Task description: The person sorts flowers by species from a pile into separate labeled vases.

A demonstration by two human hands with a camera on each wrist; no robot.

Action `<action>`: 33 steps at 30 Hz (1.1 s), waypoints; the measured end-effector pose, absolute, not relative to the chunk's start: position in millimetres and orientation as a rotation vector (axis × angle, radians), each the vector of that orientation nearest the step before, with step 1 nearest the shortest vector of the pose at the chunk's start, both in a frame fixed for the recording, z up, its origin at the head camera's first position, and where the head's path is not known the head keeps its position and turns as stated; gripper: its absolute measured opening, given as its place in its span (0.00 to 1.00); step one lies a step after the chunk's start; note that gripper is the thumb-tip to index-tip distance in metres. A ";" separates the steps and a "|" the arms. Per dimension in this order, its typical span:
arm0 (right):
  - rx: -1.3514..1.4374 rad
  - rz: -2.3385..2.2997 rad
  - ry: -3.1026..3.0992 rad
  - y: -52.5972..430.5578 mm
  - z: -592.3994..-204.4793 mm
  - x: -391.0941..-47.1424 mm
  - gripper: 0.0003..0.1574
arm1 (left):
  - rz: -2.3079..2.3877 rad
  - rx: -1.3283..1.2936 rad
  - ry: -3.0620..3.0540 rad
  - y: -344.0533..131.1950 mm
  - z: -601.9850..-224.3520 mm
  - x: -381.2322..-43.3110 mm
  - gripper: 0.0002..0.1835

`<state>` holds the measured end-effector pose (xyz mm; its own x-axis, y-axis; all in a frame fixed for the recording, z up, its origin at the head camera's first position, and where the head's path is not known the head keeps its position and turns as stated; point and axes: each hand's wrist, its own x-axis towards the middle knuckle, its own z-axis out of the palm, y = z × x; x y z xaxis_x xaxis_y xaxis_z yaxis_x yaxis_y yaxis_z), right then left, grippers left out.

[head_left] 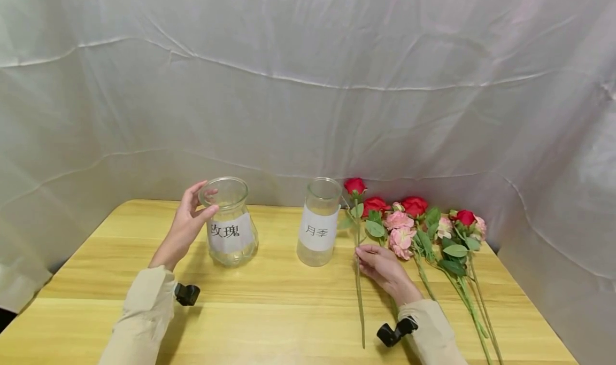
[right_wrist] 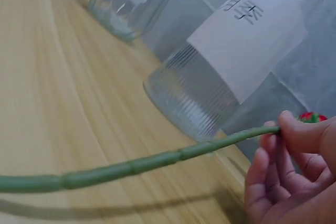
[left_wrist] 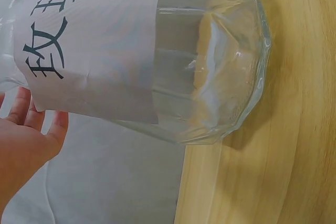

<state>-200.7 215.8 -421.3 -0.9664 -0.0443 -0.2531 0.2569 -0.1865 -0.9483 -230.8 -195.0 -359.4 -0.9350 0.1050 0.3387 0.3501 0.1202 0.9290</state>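
Note:
On the left, my left hand (head_left: 189, 218) holds the neck of a wide-bellied glass vase (head_left: 232, 250), thumb at the front and fingers at the side. That vase stands on the table with a paper label (left_wrist: 105, 51) reading 玫瑰. My right hand (head_left: 382, 269) pinches the long green stem (right_wrist: 157, 161) of a red rose (head_left: 355, 186) between thumb and fingers. The rose is upright, its bloom above the hand and the stem's end hanging below. Just left of it stands a straight glass vase (head_left: 315, 255) labelled 月季; no flower is in either vase.
Right of my right hand lie several flowers: red blooms (head_left: 415, 207), pink blooms (head_left: 400, 240) and another red rose (head_left: 465, 217), stems toward the front edge. The wooden table (head_left: 269, 311) ends at a grey cloth backdrop (head_left: 289, 119).

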 end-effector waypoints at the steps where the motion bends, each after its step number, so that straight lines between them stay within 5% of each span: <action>1: 0.244 -2.302 1.819 215.9 -421.0 -200.5 0.04 | -1.914 -0.454 -2.200 -194.8 -359.5 -230.6 0.35; 15: 0.257 -2.706 1.502 211.0 -414.6 -195.9 0.17 | -1.921 -0.439 -2.182 -193.5 -361.4 -229.9 0.35; 33: 0.045 -2.896 1.450 204.7 -409.7 -190.6 0.12 | -1.930 -0.440 -2.177 -193.5 -361.8 -229.6 0.35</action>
